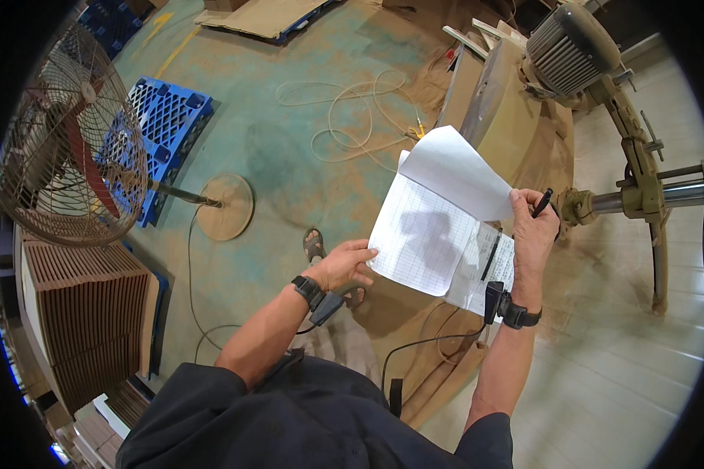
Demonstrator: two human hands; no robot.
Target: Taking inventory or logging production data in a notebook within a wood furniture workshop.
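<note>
An open notebook [414, 227] with gridded pages lies tilted in front of me. Its left edge is pinched by my left hand [340, 266], thumb on top and fingers partly underneath. At the other side, my right hand [535, 234] grips the edge of a lifted white page [454, 168], which curls up over the notebook. A black pen [542, 202] is also tucked in that hand, pointing up and away. Below the raised page, handwriting shows on a lower sheet [469, 285], along with a dark strip. Black straps with small devices sit on both wrists.
A caged fan [70, 141] on a round base [225, 207] stands left, by a blue pallet [160, 125] and stacked cardboard [86, 305]. A machine with a motor [572, 51] is at the right. A hose [332, 117] loops across the dusty green floor.
</note>
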